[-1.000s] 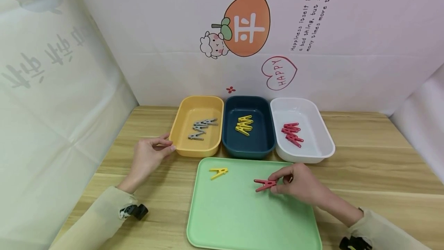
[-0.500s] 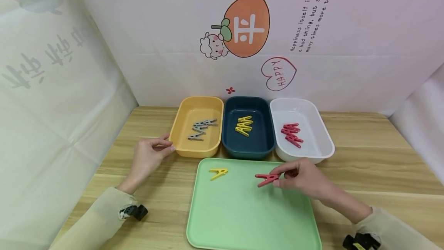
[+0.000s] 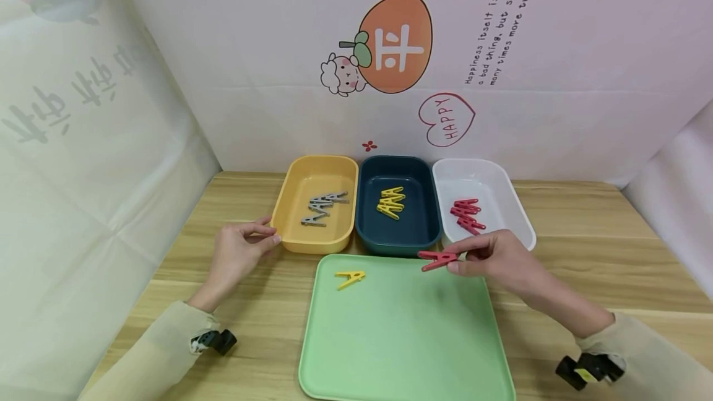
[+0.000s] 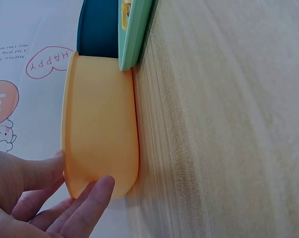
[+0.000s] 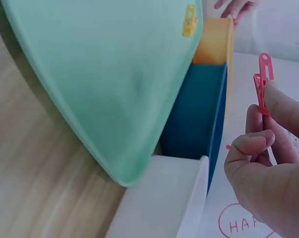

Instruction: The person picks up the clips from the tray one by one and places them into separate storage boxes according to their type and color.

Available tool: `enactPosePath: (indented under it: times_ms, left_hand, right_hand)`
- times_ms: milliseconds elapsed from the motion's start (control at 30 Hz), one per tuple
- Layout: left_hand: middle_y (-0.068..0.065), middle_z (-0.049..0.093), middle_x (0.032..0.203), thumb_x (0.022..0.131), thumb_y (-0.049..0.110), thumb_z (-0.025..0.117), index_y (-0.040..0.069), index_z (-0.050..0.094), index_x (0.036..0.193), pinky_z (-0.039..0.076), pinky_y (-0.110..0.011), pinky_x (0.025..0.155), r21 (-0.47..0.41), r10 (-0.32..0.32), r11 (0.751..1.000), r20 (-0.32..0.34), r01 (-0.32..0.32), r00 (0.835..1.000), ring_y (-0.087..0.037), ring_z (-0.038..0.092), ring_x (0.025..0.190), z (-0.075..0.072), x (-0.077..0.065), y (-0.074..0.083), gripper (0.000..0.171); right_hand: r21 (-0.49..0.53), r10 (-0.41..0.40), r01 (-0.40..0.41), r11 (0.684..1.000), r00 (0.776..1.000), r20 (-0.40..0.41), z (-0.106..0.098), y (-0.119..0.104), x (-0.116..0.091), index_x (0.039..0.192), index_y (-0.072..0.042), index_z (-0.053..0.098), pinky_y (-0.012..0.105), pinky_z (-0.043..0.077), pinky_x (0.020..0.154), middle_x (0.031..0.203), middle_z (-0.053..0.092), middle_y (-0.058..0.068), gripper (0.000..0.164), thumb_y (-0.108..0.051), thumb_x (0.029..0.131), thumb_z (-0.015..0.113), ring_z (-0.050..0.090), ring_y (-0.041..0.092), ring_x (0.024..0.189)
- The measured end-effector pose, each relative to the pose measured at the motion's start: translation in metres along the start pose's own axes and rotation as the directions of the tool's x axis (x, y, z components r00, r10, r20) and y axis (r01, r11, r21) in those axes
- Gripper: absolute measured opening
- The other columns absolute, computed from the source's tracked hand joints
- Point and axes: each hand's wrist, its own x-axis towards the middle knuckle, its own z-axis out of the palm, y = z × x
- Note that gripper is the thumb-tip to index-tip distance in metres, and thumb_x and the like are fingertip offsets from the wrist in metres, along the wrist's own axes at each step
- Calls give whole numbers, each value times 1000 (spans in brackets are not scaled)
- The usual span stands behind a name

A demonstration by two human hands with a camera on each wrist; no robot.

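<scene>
My right hand pinches a red clothespin between thumb and fingers, above the far right part of the green tray and just in front of the white bin. In the right wrist view, the red clothespin points away from the fingertips. Fingertips of my left hand touch the near left corner of the orange-yellow bin; the left wrist view has them against its outer wall. A yellow clothespin lies on the tray's far left. Red clothespins lie in the white bin.
Grey clothespins lie in the orange-yellow bin. The dark blue bin, between the other two, holds yellow clothespins. A printed white cloth hangs behind the bins. Everything stands on a wooden table.
My right hand has lifted the red clothespin from the tray and moved it away from me and slightly right, towards the white bin. My left hand has stayed at the orange-yellow bin.
</scene>
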Motion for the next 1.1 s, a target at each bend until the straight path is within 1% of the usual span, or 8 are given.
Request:
enactPosePath:
  times_ms: [100,200,433,600,700,867,1000,1100]
  left_hand:
    - [-22,63,140,92,-5,79,-13,76,106,67,-39,78,1,1,1000,1,-1,1000,-35,75,101,0,1,0,16]
    - [-22,64,140,92,-5,79,-13,76,106,67,-39,77,9,3,1000,0,-3,1000,-35,75,101,0,1,1,17]
    - [-22,64,140,92,-4,80,-13,76,106,67,-38,77,-3,4,1000,1,-4,1000,-35,76,100,0,1,0,17]
    - [-22,64,140,92,-4,80,-13,76,106,67,-38,77,9,-3,1000,-2,3,1000,-35,75,101,0,0,0,17]
    - [-21,63,141,92,-4,79,-13,76,106,67,-37,77,10,-10,1000,-3,10,1000,-35,75,102,-1,0,0,17]
    - [-21,63,141,93,-4,79,-13,76,107,67,-37,77,14,-10,1000,-5,11,1000,-35,75,103,-1,1,0,17]
    - [-21,64,140,92,-3,80,-12,76,106,67,-36,77,24,-15,1000,-9,15,1000,-35,75,103,0,1,0,17]
    - [-22,64,140,92,-4,80,-12,76,106,67,-37,77,26,-17,1000,-9,17,1000,-35,75,103,0,2,0,17]
  right_hand:
    - [0,-7,7,1000,1000,-25,-6,-3,3,115,-1,80,24,35,51,71,53,3,30,-13,89,87,47,18,66]
    - [6,-10,10,1000,999,-37,-14,-5,6,116,1,79,23,38,53,74,56,3,30,-12,89,86,48,18,70]
    - [-22,34,-36,999,997,-67,-35,-8,14,125,4,75,22,49,60,97,70,5,37,-15,94,83,56,19,86]
    - [-68,66,-72,995,994,-90,-47,-7,20,130,3,72,23,46,59,104,70,6,41,-19,96,81,54,20,90]
    - [-77,72,-80,994,992,-103,-54,-4,25,132,3,71,24,47,63,109,70,4,42,-19,97,80,54,19,94]
    - [-69,101,-110,992,988,-119,-70,2,34,132,1,71,26,52,72,109,71,-6,43,-22,97,80,53,17,99]
    - [-82,118,-130,988,983,-138,-81,4,40,131,-1,73,26,53,73,107,71,-12,46,-28,95,83,51,18,100]
    - [-92,114,-129,987,982,-149,-88,6,45,131,0,73,26,53,73,103,71,-14,48,-28,94,84,51,18,98]
